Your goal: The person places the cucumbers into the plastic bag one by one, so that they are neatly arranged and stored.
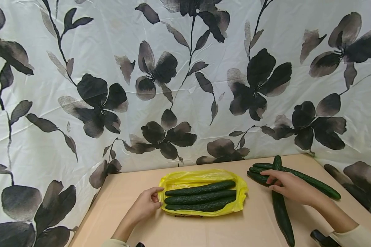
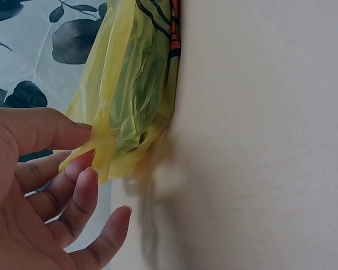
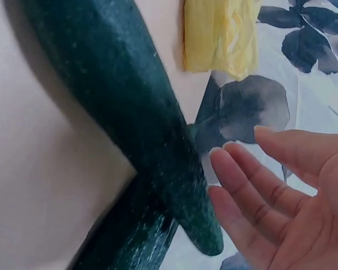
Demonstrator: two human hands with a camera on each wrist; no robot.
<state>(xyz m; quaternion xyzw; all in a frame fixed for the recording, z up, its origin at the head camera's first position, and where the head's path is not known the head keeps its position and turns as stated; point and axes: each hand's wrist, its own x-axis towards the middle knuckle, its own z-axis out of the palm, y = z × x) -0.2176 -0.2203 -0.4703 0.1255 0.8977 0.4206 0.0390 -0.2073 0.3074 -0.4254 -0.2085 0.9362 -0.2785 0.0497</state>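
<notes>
Three dark green cucumbers (image 1: 201, 199) lie side by side in a yellow plastic bag (image 1: 198, 174), its mouth spread open. At the bag's left end my left hand (image 1: 145, 206) pinches the edge between thumb and fingers; the left wrist view shows the thin yellow plastic (image 2: 104, 132) there. Over the right-hand pile hovers my right hand (image 1: 292, 188), fingers loosely bent and holding nothing. Beneath it, one cucumber (image 1: 281, 218) lies crosswise on other cucumbers (image 1: 319, 185). In the right wrist view the fingers are beside the tip of the upper cucumber (image 3: 124, 95).
The light tan table (image 1: 222, 233) ends at a hanging white cloth (image 1: 210, 133) with dark flowers, close behind the bag and the pile. A dark object (image 1: 323, 238) shows by the right sleeve at the bottom edge.
</notes>
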